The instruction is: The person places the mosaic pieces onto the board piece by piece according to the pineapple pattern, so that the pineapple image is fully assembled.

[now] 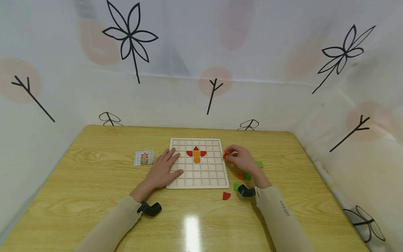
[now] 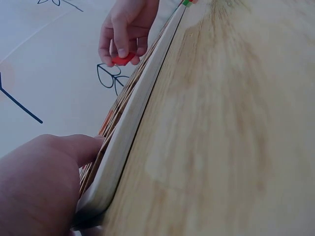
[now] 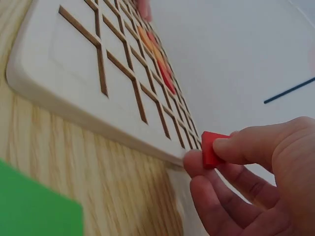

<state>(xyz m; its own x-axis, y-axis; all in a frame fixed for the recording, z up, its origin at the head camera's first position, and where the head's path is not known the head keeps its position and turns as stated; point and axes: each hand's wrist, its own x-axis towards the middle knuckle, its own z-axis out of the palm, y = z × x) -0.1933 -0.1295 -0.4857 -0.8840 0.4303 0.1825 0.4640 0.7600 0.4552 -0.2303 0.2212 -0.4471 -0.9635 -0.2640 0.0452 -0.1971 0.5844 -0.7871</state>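
A pale wooden grid board lies on the table. My left hand rests on its left side with the fingers spread. Between thumb and fingertips, my right hand pinches a small red piece just beyond the board's right edge; its full outline is partly covered by the thumb. On the grid sit a red triangle, an orange square below it, red quarter-round pieces on both sides, and an orange circle underneath.
A small pattern card lies left of the board. Under and near my right forearm are several loose pieces, among them a green one, an orange one and a red quarter-round. A patterned cloth stands behind the table.
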